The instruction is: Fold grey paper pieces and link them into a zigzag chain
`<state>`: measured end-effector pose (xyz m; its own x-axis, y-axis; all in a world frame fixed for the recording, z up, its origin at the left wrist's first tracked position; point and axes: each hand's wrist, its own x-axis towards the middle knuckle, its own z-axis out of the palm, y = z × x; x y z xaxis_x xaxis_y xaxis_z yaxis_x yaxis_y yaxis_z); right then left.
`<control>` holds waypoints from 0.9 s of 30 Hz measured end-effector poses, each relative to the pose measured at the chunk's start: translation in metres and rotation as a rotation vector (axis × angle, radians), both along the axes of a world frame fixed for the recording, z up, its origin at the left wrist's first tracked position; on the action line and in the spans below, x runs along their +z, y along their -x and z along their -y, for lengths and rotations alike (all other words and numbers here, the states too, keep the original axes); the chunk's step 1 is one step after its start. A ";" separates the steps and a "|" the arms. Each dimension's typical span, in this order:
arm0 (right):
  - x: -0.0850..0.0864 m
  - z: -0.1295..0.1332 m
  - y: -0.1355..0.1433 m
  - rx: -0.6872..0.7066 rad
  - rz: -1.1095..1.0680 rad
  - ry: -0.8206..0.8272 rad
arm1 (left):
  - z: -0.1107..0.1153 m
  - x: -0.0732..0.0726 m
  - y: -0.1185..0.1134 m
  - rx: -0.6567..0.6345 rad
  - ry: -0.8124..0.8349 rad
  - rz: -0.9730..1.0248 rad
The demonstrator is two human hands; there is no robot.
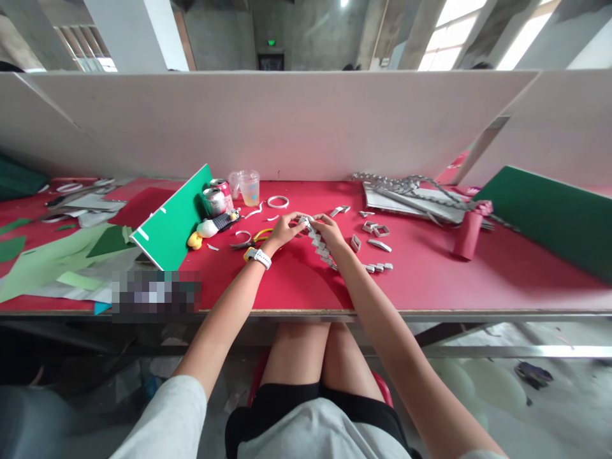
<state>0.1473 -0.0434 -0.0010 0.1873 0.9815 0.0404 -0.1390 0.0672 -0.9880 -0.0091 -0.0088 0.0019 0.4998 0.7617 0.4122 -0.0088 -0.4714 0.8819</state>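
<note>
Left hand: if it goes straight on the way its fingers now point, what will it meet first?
Probably the fingers of the right hand, just past the grey chain that the left hand holds; exact depth is unclear.

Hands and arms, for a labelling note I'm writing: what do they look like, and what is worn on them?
Both the left hand and the right hand are gloveless. A watch with a white strap and yellow-edged case is on the left wrist; the right wrist looks bare. The left sleeve is short and pale grey.

no readable text or labels show anywhere.
</note>
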 end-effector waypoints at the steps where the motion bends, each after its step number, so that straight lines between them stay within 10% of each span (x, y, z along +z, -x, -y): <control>1: 0.000 0.000 0.000 -0.003 0.007 -0.002 | 0.000 0.000 0.000 0.002 -0.002 0.000; 27: 0.005 0.000 -0.002 0.019 0.092 -0.049 | -0.020 -0.018 -0.003 0.206 -0.251 -0.112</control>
